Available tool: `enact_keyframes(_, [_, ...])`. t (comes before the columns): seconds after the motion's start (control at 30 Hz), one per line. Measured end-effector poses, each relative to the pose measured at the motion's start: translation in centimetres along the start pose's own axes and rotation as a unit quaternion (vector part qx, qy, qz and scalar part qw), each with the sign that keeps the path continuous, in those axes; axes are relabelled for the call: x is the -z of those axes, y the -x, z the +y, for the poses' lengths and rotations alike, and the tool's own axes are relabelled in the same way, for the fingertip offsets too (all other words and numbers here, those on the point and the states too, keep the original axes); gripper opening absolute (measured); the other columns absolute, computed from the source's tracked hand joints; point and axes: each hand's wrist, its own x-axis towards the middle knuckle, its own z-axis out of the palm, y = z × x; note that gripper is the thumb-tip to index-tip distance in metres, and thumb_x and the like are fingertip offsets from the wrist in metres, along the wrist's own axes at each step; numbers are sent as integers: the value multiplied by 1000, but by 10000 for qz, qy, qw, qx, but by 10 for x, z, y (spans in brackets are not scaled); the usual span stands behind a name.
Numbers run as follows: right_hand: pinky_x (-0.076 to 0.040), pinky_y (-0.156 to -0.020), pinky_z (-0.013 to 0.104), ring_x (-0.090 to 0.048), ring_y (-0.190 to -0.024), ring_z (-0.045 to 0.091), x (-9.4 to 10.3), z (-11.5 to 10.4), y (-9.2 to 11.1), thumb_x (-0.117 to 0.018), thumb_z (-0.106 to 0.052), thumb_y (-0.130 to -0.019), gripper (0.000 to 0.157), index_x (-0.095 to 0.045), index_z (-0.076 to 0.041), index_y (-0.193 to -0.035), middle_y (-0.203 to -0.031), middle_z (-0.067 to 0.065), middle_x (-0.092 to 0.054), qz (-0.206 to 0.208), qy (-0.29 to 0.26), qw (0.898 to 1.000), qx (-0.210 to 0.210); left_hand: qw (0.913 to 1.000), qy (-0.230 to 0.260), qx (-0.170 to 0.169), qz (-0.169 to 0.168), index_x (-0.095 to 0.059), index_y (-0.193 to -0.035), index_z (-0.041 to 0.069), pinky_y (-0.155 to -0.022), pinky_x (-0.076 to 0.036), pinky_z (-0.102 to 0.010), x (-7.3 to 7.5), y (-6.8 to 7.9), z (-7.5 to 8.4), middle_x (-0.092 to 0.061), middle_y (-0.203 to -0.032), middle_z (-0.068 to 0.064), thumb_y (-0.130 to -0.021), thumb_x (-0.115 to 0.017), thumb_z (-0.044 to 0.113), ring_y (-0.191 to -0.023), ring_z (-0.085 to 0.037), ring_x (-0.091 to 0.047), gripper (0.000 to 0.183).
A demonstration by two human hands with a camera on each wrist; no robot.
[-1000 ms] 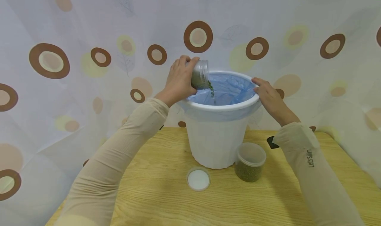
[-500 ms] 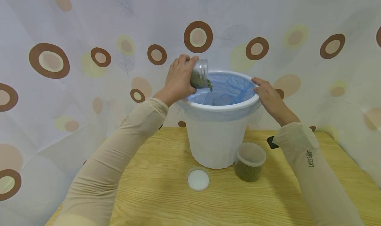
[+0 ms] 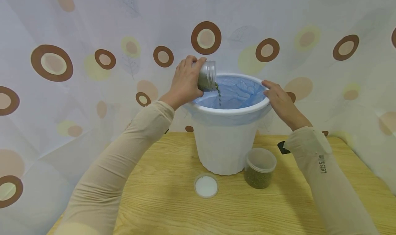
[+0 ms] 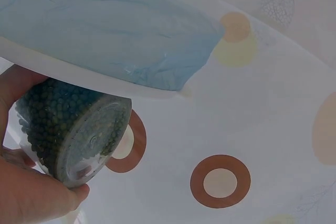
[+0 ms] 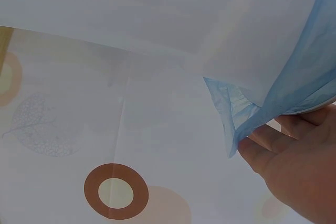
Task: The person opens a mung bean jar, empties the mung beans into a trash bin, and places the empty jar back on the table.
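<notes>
My left hand [image 3: 183,83] grips a clear plastic jar [image 3: 206,76], tipped on its side with its mouth over a white trash bin [image 3: 225,142]. Small green beans [image 3: 218,92] spill from the mouth in a thin stream into the blue bag [image 3: 236,94] that lines the bin. Beans fill much of the jar [image 4: 73,124] in the left wrist view, where its base shows and its mouth is hidden. My right hand [image 3: 282,106] holds the bin's rim at the right side. In the right wrist view, its fingers [image 5: 270,140] lie against the bag's folded-over edge.
A second clear tub [image 3: 260,169], partly filled with small green grains, stands at the bin's front right. A round white lid [image 3: 206,187] lies on the wooden table [image 3: 161,207] in front. A patterned curtain [image 3: 92,21] hangs close behind.
Beans keep falling from the jar into the bin. The jar has risen very slightly in my left hand, while my right hand stays on the rim.
</notes>
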Motion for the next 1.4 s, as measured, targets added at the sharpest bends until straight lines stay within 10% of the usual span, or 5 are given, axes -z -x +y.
enact_keyframes(1.4, [-11,-111,63,-6,-146,36,0,1,0,-21,-38,-102,59,-16,-13,-155,-161,10,-7,30,12,10000,8,9998,-129,-44,-144,-33,-146,12,-113,-22,-40,4,0,1,-36,-138,-14,-71,-83,15,-128,-30,-34,90])
